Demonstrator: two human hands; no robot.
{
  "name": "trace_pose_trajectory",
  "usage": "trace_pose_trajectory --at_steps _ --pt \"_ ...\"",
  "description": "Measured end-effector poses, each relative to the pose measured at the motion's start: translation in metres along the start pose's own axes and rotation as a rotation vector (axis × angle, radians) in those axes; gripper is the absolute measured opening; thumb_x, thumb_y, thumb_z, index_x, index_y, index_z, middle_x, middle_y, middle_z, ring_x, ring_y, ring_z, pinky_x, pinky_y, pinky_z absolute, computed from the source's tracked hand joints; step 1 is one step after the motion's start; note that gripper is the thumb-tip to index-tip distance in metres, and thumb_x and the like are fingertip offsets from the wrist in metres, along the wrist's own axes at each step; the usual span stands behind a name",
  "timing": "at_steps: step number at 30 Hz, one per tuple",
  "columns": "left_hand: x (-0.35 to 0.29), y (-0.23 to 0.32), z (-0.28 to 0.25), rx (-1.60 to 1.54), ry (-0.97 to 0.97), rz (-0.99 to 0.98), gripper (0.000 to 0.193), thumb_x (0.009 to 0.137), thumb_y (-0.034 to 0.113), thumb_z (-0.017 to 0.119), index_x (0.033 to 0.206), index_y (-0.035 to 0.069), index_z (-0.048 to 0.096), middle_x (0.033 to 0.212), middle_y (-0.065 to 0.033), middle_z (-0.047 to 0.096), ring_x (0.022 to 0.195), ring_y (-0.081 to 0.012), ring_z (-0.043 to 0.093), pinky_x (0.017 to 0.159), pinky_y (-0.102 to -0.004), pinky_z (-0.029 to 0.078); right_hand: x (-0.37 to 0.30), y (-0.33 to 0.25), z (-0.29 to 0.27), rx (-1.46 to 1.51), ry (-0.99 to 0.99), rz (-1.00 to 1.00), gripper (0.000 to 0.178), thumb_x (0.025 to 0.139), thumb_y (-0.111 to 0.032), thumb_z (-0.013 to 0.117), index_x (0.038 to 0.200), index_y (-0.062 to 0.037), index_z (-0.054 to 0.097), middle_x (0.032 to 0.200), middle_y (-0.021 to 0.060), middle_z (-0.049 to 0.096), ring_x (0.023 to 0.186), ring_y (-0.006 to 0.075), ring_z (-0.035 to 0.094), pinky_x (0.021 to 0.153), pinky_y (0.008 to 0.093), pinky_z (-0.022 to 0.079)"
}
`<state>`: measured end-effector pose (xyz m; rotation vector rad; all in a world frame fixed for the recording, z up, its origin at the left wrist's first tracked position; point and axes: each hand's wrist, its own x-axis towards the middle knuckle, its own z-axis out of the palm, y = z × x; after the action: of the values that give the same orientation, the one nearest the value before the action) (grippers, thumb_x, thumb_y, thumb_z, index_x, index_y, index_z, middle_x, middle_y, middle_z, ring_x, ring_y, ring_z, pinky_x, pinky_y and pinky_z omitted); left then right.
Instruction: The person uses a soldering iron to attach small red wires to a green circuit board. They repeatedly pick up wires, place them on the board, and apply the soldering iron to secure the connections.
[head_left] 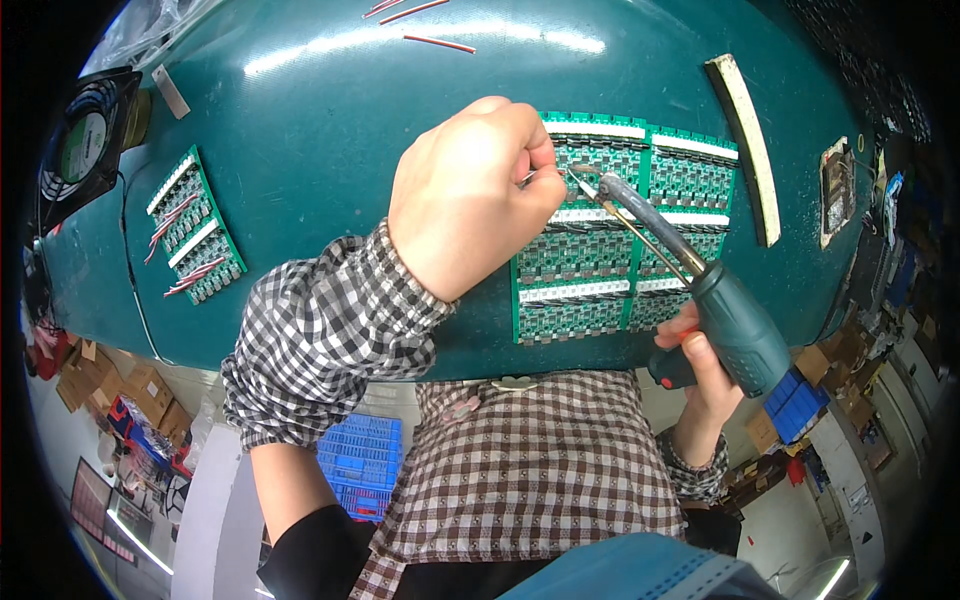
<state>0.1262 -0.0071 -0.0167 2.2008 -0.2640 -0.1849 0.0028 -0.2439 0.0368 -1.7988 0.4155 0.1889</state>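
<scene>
My right hand (705, 370) grips the handle of a dark green soldering gun (742, 325) at the table's near edge. Its metal tip and thin feed tube point up and left, over a large panel of green circuit boards (575, 268) with white strips and dark wires. Beside that tip, my left hand (480, 190) is closed in a pinch above the panel's upper left part. What lies between its fingertips is too hidden to name. The hand covers part of the panel.
A smaller circuit board panel (205, 240) with red and white wires lies at left, near a black fan (85, 150) and its cord. Loose red wires (440, 44) lie at the far edge. A long pale strip (748, 150) and a small worn tray (837, 195) are at right.
</scene>
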Motion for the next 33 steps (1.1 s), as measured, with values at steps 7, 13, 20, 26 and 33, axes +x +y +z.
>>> trace_pose_trajectory --at_steps 7,13,20,26,33 --pt "-0.001 0.0 0.0 0.009 0.014 0.0 0.007 0.071 0.004 0.067 0.074 0.004 0.061 0.066 -0.0034 0.048 0.056 -0.0138 0.046 0.053 -0.0279 0.041 0.0 0.003 0.0 0.013 -0.013 -0.011 0.045 0.083 -0.017 0.069 0.116 0.0111 0.057 0.082 0.0167 0.066 0.066 0.0232 0.066 0.061 0.0343 0.057" --pt "0.0 0.0 0.001 0.013 0.011 0.002 0.007 0.07 0.003 0.066 0.074 0.004 0.06 0.066 -0.0038 0.048 0.058 -0.0149 0.048 0.054 -0.0288 0.042 0.001 0.001 0.0 0.006 -0.038 -0.029 0.042 0.084 -0.015 0.068 0.116 0.0104 0.057 0.086 0.0159 0.065 0.067 0.0228 0.066 0.061 0.0341 0.057" --pt "0.0 0.001 0.001 0.015 0.015 -0.004 0.007 0.07 0.003 0.066 0.074 0.004 0.06 0.066 -0.0041 0.048 0.059 -0.0155 0.048 0.055 -0.0295 0.042 0.0 0.0 -0.002 0.001 -0.011 -0.031 0.043 0.083 -0.017 0.067 0.114 0.0111 0.057 0.083 0.0165 0.065 0.065 0.023 0.065 0.061 0.034 0.057" --pt "-0.001 -0.001 0.002 0.015 0.02 0.001 0.007 0.069 0.003 0.066 0.073 0.004 0.06 0.066 -0.0044 0.05 0.059 -0.0154 0.049 0.055 -0.0296 0.042 -0.001 0.002 -0.006 0.09 -0.022 -0.016 0.034 0.081 -0.003 0.069 0.112 0.0099 0.06 0.084 0.0162 0.068 0.073 0.022 0.067 0.067 0.0338 0.057" --pt "0.0 0.002 0.002 0.016 0.007 0.004 0.008 0.07 0.004 0.066 0.073 0.003 0.059 0.066 -0.0051 0.049 0.059 -0.0155 0.048 0.055 -0.029 0.042 -0.003 0.006 -0.022 0.191 0.067 -0.042 0.049 0.087 -0.03 0.063 0.113 0.0107 0.053 0.087 0.0149 0.061 0.069 0.0224 0.064 0.059 0.0332 0.056"
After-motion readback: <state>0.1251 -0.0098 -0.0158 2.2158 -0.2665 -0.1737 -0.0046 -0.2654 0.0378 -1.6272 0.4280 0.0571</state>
